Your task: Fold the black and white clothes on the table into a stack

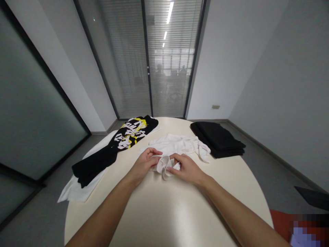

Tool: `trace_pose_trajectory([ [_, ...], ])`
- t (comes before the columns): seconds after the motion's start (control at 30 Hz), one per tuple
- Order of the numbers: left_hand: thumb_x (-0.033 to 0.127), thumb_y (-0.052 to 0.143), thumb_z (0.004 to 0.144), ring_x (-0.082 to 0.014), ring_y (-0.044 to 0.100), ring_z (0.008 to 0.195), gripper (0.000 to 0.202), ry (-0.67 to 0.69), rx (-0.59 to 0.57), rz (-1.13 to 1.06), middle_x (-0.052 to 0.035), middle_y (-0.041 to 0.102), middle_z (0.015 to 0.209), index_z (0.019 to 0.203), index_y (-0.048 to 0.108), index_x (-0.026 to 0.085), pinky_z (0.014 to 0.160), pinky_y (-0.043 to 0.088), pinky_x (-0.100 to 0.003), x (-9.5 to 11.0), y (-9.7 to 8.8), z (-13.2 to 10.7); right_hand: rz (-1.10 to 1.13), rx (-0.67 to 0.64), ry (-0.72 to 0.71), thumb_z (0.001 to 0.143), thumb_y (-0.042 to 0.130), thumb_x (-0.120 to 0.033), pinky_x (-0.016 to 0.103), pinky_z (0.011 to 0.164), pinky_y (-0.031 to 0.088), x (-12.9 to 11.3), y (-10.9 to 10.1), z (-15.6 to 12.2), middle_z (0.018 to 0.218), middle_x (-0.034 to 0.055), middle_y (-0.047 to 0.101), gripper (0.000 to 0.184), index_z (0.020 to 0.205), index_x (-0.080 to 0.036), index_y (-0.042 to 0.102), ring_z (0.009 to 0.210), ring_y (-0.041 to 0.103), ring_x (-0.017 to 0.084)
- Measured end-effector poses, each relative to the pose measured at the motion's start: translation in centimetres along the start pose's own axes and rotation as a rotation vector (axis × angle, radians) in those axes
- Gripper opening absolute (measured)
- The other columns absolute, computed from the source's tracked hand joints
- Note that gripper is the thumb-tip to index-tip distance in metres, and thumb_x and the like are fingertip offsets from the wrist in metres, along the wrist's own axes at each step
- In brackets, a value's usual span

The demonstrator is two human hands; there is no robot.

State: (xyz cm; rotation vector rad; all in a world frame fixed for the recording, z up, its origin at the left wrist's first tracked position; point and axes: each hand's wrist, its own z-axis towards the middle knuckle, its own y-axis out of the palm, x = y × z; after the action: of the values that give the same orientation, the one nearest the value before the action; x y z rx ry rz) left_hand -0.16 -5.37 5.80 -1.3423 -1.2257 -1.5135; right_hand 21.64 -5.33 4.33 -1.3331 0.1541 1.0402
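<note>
A crumpled white garment (pixel 177 143) lies on the table in front of me, its near end bunched up between my hands. My left hand (pixel 147 161) pinches the bunched cloth from the left, thumb and fingers closed on it. From the right, my right hand (pixel 187 168) grips the same cloth with thumb and curled fingers. The gathered edge forms a loose ring of fabric between them, slightly raised toward me. Which part of the garment this is I cannot tell.
On the left of the pale round table (pixel 159 219) lies a black garment with white and yellow print (pixel 132 133), over a white cloth (pixel 77 192). A folded black stack (pixel 218 139) sits at the right edge. Glass doors (pixel 169 85) stand beyond.
</note>
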Motion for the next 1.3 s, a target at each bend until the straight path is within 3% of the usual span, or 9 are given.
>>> trace_pose_trajectory([
  [0.17, 0.035, 0.083, 0.07, -0.0217, 0.064, 0.109, 0.046, 0.119, -0.067, 0.114, -0.0107, 0.063, 0.118, 0.104, 0.057, 0.019, 0.095, 0.051, -0.036, -0.7, 0.7, -0.1, 0.022, 0.043, -0.004, 0.087, 0.07, -0.042, 0.03, 0.071, 0.041, -0.2, 0.0, 0.0, 0.076, 0.0001, 0.069, 0.027, 0.106, -0.023, 0.068, 0.069, 0.06, 0.017],
  [0.37, 0.028, 0.077, 0.074, -0.0196, 0.066, 0.092, 0.034, 0.082, -0.072, 0.379, -0.0061, 0.066, 0.1, 0.103, 0.063, 0.018, 0.078, 0.053, -0.031, -0.9, 0.1, -0.3, 0.049, 0.086, -0.019, 0.091, 0.064, -0.046, 0.029, 0.067, 0.04, 0.2, 0.1, 0.1, 0.07, 0.0002, 0.067, 0.024, 0.091, -0.024, 0.072, 0.067, 0.059, 0.017],
  [0.6, 0.022, 0.076, 0.077, -0.0224, 0.061, 0.106, 0.034, 0.253, -0.191, 0.677, -0.0056, 0.067, 0.114, 0.11, 0.066, 0.023, 0.085, 0.049, -0.032, -0.2, 0.3, -1.0, 0.192, 0.155, 0.062, 0.094, 0.058, -0.052, 0.026, 0.058, 0.038, 1.1, 0.2, 0.3, 0.068, -0.0005, 0.066, 0.035, 0.083, -0.021, 0.071, 0.063, 0.056, 0.015],
  [0.77, 0.027, 0.076, 0.079, -0.0206, 0.061, 0.096, 0.027, 0.31, -0.12, 0.841, -0.0025, 0.067, 0.104, 0.103, 0.065, 0.024, 0.08, 0.047, -0.03, -0.9, 1.3, -1.1, 0.212, 0.135, 0.06, 0.093, 0.061, -0.049, 0.025, 0.057, 0.037, 1.0, 0.2, 0.3, 0.068, -0.0004, 0.067, 0.034, 0.077, -0.02, 0.07, 0.063, 0.056, 0.015],
  [0.93, 0.026, 0.066, 0.085, -0.0194, 0.061, 0.089, 0.006, 0.346, -0.086, 0.808, -0.0023, 0.066, 0.093, 0.088, 0.063, 0.021, 0.081, 0.047, -0.031, -1.0, 1.6, -1.1, 0.213, 0.112, 0.035, 0.093, 0.06, -0.048, 0.026, 0.058, 0.038, 1.0, 0.1, 0.2, 0.069, 0.0, 0.069, 0.032, 0.08, -0.021, 0.072, 0.063, 0.057, 0.015],
  [1.13, 0.026, 0.066, 0.085, -0.0173, 0.06, 0.084, 0.01, 0.295, -0.075, 0.73, -0.0001, 0.066, 0.088, 0.091, 0.061, 0.021, 0.078, 0.045, -0.029, -1.2, 1.4, -1.0, 0.25, 0.081, 0.03, 0.093, 0.061, -0.047, 0.027, 0.063, 0.042, 1.0, 0.1, 0.2, 0.075, 0.001, 0.072, 0.031, 0.083, -0.022, 0.074, 0.068, 0.061, 0.017],
  [1.3, 0.033, 0.067, 0.086, -0.0168, 0.058, 0.081, 0.016, 0.307, -0.026, 0.719, 0.0, 0.065, 0.085, 0.093, 0.065, 0.02, 0.076, 0.044, -0.028, -0.8, 0.8, -0.6, 0.253, 0.089, 0.076, 0.092, 0.059, -0.045, 0.027, 0.062, 0.038, 1.0, -0.5, 0.3, 0.074, 0.0009, 0.067, 0.028, 0.087, -0.021, 0.071, 0.068, 0.056, 0.016],
])
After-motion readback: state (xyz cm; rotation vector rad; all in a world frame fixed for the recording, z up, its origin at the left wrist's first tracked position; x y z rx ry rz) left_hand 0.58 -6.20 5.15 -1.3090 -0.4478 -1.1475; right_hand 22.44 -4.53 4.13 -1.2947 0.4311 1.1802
